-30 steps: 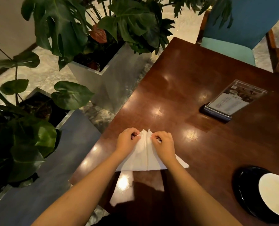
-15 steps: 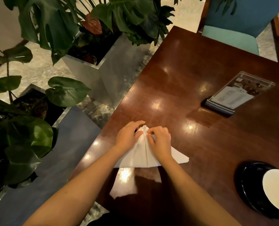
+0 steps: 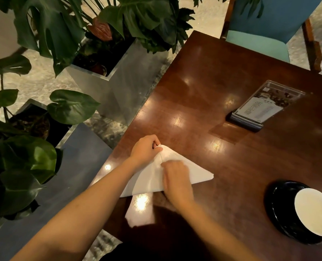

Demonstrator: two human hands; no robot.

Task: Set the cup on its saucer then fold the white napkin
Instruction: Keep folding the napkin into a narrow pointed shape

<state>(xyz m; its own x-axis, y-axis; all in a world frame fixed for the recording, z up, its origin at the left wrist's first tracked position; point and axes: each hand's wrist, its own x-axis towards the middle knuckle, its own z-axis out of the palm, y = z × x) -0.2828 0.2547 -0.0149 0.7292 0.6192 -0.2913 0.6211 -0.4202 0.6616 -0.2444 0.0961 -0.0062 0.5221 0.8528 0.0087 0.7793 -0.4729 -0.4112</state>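
Cup [image 3: 314,211] sits on saucer [image 3: 280,210]; left hand [image 3: 147,150] pinches napkin [image 3: 192,171] tip as anchor, right hand [image 3: 176,178] flat, pressing the crease.

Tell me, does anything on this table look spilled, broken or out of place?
Nothing stands out. The white cup sits on its black saucer, no spill shows on the table, and both hands press the half-folded napkin flat.

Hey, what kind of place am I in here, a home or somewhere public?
Probably a cafe or restaurant. A printed menu card in a clear stand sits on the polished wooden table, a cup rests on a black saucer, and big potted plants in metal planters line the stone floor.
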